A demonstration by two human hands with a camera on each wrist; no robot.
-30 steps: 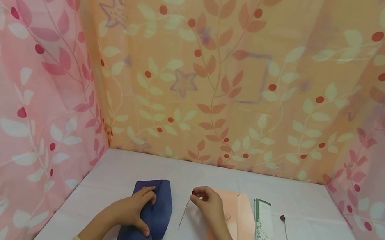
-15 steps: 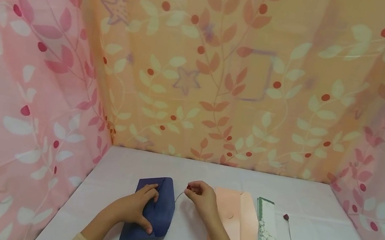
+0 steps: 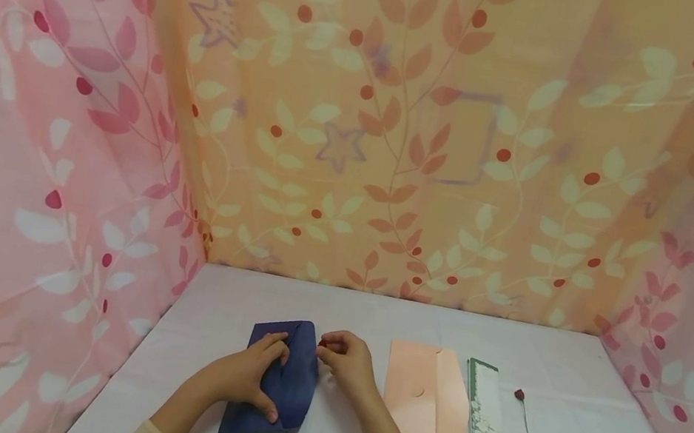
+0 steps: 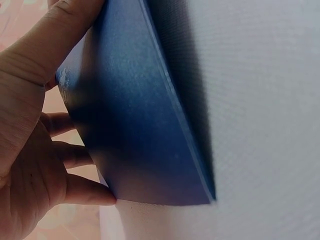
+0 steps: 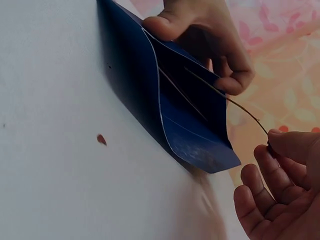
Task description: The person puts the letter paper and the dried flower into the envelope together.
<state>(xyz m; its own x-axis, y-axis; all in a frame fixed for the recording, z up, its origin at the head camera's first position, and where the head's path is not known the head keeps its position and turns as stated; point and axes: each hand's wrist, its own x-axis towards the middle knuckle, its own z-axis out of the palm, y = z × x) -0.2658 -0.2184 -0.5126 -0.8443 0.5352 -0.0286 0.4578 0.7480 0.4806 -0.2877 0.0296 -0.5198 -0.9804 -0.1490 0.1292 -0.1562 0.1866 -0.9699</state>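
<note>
A dark blue envelope point(image 3: 299, 381) lies near the middle of the table, its flap to the right. My left hand point(image 3: 245, 375) grips its upper panel between thumb and fingers, and the right wrist view shows the mouth point(image 5: 192, 107) held apart. At the right of the envelope, my right hand point(image 3: 350, 367) pinches a small dried rose by its dark red head, mostly hidden by the fingertips. Its thin curved stem point(image 5: 243, 107) reaches into the mouth. A pale thin edge shows inside the envelope; what it belongs to is unclear.
To the right lie a peach envelope point(image 3: 409, 405), a green-bordered floral card point(image 3: 486, 409) and another dried rose point(image 3: 520, 395). A reddish flake point(image 5: 102, 140) sits on the white table. Patterned cloth point(image 3: 398, 142) hangs at the back and both sides.
My right hand has moved left with the rose, from beside the peach envelope to the blue envelope, and the stem has gone into its mouth. My left hand keeps its grip.
</note>
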